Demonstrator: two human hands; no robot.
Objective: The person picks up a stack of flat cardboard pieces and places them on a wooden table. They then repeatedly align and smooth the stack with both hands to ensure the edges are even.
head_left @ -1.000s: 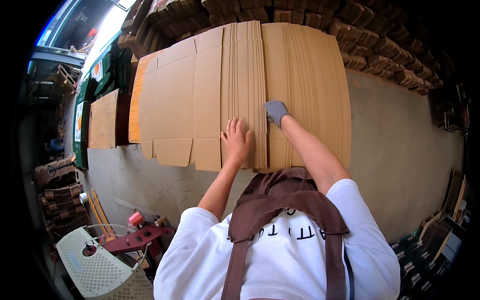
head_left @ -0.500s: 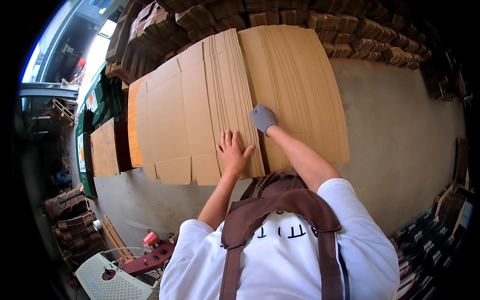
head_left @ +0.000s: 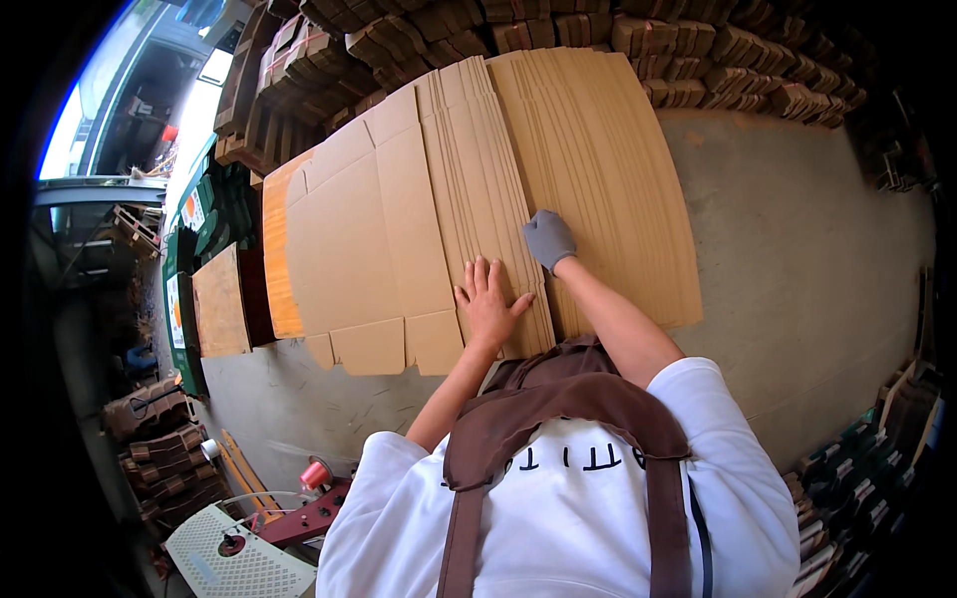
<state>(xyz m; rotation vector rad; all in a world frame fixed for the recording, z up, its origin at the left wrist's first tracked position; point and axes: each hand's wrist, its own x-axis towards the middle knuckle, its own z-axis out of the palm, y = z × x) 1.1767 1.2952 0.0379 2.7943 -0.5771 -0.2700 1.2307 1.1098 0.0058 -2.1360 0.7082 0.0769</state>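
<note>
Concrete floor under flat corrugated cardboard sheets (head_left: 399, 229); left hand (head_left: 488, 304) pressing.

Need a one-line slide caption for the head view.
Bare left hand and grey-gloved right hand press flat on stacked cardboard sheets.

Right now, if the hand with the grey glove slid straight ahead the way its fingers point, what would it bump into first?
The right hand rests on the fanned cardboard sheets, pointing up the stack. It would probably just slide over more flat cardboard, then reach the bundled cardboard stacks behind, though depth is hard to judge.
</note>
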